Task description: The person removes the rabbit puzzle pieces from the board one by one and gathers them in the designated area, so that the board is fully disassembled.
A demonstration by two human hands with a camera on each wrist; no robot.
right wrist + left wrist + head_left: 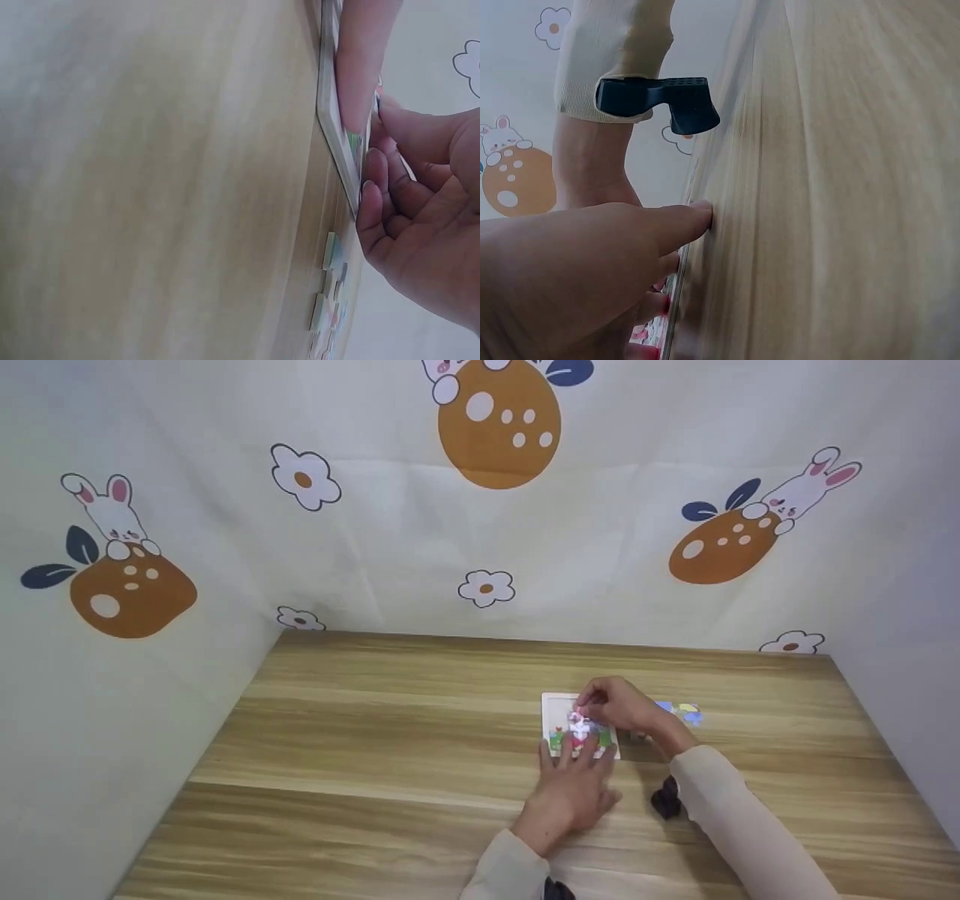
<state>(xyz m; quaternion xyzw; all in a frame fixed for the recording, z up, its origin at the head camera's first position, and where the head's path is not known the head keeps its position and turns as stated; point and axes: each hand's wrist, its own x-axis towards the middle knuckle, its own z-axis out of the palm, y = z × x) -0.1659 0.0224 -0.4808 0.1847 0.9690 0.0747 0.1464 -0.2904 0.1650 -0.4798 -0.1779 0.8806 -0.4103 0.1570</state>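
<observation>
A square puzzle tray with a white rim [545,720] lies on the table, its lower part filled with coloured pieces. The left hand [574,795] rests with spread, straight fingers on the tray's near edge and pieces. Above the tray's right side, the right hand [619,706] pinches a small pink and white piece [578,712] between thumb and fingertips. In the right wrist view the right hand [424,187] has its other fingers curled beside the tray edge [334,139]. The left wrist view shows the left hand [592,262] with its thumb near the tabletop.
Loose puzzle pieces [688,712] lie on the wooden table [337,750] right of the tray, partly behind the right forearm; the right wrist view shows several pieces [321,311]. A patterned cloth [390,525] stands behind and at both sides. Dark devices [666,799] sit at the wrists.
</observation>
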